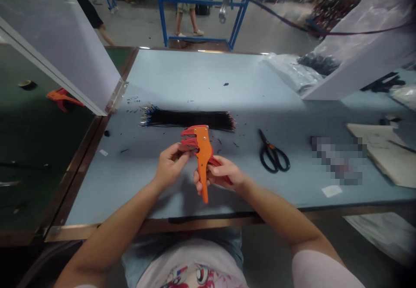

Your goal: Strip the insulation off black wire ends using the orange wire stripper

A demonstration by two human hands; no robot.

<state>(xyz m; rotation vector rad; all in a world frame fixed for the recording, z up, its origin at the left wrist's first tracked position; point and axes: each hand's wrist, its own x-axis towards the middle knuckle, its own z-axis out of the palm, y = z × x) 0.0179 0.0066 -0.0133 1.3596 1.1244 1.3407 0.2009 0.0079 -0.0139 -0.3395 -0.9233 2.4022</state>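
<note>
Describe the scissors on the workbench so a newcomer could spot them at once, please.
On the blue-grey workbench, find the bundle of black wires. The scissors lie to its lower right, their black loop handles unlike the orange wire stripper being held.

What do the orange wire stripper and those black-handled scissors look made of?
The wire stripper looks like moulded orange plastic, evenly coloured with a slight sheen; its pale rivets are probably metal. The scissors seem to have matte black plastic loop handles and dark steel blades, though the blades are too small to tell surely.
</note>
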